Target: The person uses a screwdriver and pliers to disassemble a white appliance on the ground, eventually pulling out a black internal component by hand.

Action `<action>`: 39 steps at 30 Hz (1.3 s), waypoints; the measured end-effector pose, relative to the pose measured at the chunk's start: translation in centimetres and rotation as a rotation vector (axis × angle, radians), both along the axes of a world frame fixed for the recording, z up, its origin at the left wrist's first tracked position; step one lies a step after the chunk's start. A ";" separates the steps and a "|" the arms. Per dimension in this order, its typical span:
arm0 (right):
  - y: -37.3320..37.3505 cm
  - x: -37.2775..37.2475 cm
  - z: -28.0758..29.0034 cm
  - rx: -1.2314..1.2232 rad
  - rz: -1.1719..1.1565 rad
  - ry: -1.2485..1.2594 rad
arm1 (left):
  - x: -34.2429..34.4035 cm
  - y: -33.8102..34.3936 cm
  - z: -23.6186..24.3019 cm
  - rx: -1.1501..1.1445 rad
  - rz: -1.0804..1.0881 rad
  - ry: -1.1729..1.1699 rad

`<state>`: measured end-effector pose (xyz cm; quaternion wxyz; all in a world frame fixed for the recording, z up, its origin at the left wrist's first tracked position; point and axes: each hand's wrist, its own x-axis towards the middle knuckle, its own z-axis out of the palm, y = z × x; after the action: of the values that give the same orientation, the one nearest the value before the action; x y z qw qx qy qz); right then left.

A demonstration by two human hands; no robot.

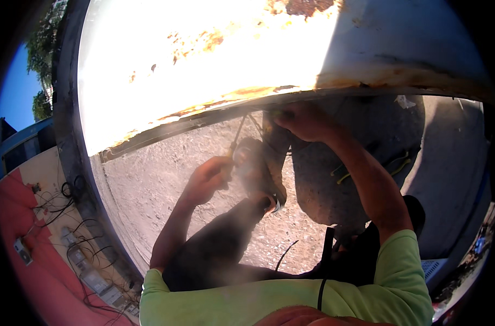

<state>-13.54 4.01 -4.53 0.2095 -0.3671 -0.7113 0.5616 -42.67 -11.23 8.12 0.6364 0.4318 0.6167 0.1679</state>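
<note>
My left hand (208,176) is closed round the yellowish handle of a screwdriver (239,132). Its thin shaft points up to the underside of a rusty white metal panel (215,70). Close beneath the panel's lower edge, my right hand (306,120) has its fingers curled together. A small dark and greenish thing shows at those fingertips, too shaded to name. Between the two hands, my foot in a dark sandal (274,204) rests on the ground.
Tools with yellow-green handles (343,178) lie in shadow below my right forearm. Sunlit rough concrete (149,179) spreads under the panel. At the far left, tangled black cables and grey boxes (95,280) run along a red and beige wall (19,217).
</note>
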 end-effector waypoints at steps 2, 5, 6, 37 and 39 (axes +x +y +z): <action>0.1 -0.4 0.8 -0.031 0.013 -0.021 | 0.0 -0.2 0.1 0.000 0.019 -0.011; -0.8 -0.8 1.1 0.054 -0.063 -0.103 | 0.0 -0.1 0.1 0.019 -0.015 -0.007; -1.0 -0.9 1.5 0.067 -0.077 -0.137 | -0.1 -0.1 0.0 0.017 -0.011 -0.006; -6.8 -0.4 -7.3 -0.094 -0.243 -0.005 | 0.1 -1.2 -1.7 -0.080 0.014 -0.019; -7.4 1.1 -6.8 -0.030 -0.159 -0.131 | 0.0 -1.4 -2.1 -0.086 0.003 -0.005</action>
<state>-12.48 -3.41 -11.34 0.2010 -0.4614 -0.6835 0.5288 -42.69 -12.62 6.07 0.6556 0.4026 0.6226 0.1431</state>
